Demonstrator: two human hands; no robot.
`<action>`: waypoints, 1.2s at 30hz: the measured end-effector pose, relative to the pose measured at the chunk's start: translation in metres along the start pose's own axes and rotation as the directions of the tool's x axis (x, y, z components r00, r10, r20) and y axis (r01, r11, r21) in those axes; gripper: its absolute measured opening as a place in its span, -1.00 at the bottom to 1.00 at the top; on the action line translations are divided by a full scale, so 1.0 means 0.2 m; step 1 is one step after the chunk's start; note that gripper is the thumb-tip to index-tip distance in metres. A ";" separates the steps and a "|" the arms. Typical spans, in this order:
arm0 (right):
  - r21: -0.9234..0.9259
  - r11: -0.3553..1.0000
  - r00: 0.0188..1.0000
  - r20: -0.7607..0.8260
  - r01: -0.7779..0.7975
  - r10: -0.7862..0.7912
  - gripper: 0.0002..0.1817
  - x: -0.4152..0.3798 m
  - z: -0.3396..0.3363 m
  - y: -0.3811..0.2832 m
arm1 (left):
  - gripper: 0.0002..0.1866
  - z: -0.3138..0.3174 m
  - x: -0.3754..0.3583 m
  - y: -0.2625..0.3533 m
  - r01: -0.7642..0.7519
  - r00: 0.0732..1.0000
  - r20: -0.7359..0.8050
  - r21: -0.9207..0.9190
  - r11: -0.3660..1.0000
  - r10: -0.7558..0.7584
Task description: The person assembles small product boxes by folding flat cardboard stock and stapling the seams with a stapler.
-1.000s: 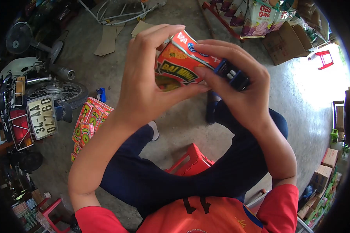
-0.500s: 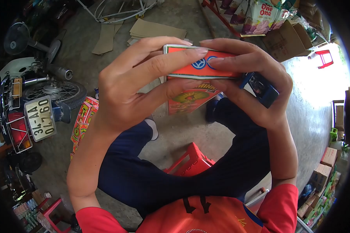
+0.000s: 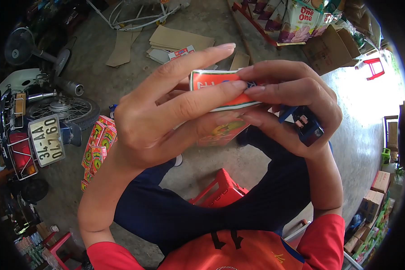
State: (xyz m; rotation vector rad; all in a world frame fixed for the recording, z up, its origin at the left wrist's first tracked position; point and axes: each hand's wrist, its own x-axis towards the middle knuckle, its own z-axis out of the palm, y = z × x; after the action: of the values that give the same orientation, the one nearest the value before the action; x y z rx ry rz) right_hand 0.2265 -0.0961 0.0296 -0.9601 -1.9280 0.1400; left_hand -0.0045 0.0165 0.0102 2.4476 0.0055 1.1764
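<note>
An orange card box (image 3: pixel 207 80) with white and green edges and printed lettering is between my two hands, up in front of me. My left hand (image 3: pixel 141 119) pinches its left side between thumb and fingers, the index finger stretched out above it. My right hand (image 3: pixel 308 92) grips the right end, its fingertips almost meeting the left ones on the front face. Tucked in the right palm is a small blue tool (image 3: pixel 309 130) with metal inside, resembling a mini stapler. Fingers cover much of the box's right part.
Similar printed boxes (image 3: pixel 96 146) lie piled on the floor at left, beside a parked motorbike (image 3: pixel 54 101). A red stool (image 3: pixel 222 189) stands between my legs. Flat cardboard (image 3: pixel 180 38) lies ahead. An open carton (image 3: pixel 330 49) is at upper right.
The box has moved slightly down and tilted, its front face now bowed. My left index finger has lifted off it. The blue tool has turned in my right hand.
</note>
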 end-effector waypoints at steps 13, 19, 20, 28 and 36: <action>-0.067 0.997 1.000 -0.001 0.029 -0.029 -0.71 0.01 -0.01 -0.03 | -0.70 0.01 0.00 0.02 -0.007 1.000 -0.021 -0.041 0.999 0.006; -0.051 0.998 0.999 0.011 0.036 -0.035 -0.70 0.01 -0.02 -0.03 | -0.74 0.00 0.00 0.07 0.038 0.999 0.008 0.013 0.999 -0.038; -0.046 0.998 0.999 0.011 0.034 -0.033 -0.70 0.01 -0.02 -0.03 | -0.74 -0.01 0.00 0.07 0.048 0.999 0.012 0.013 0.999 -0.048; 0.059 0.998 1.000 -0.017 0.001 0.000 -0.72 0.01 -0.06 0.03 | -0.75 -0.05 0.01 0.06 0.071 0.997 0.026 0.002 0.997 -0.071; 0.089 0.995 0.999 -0.009 -0.043 0.044 -0.74 0.00 -0.05 -0.01 | -0.80 -0.04 0.02 0.06 0.099 0.995 0.039 -0.067 0.993 -0.097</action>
State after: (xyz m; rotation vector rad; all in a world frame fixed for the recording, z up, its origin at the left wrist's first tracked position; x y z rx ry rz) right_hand 0.2345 -0.1006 0.0359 -0.9414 -1.8760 0.2434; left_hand -0.0096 0.0089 0.0220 2.3790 0.0727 1.0729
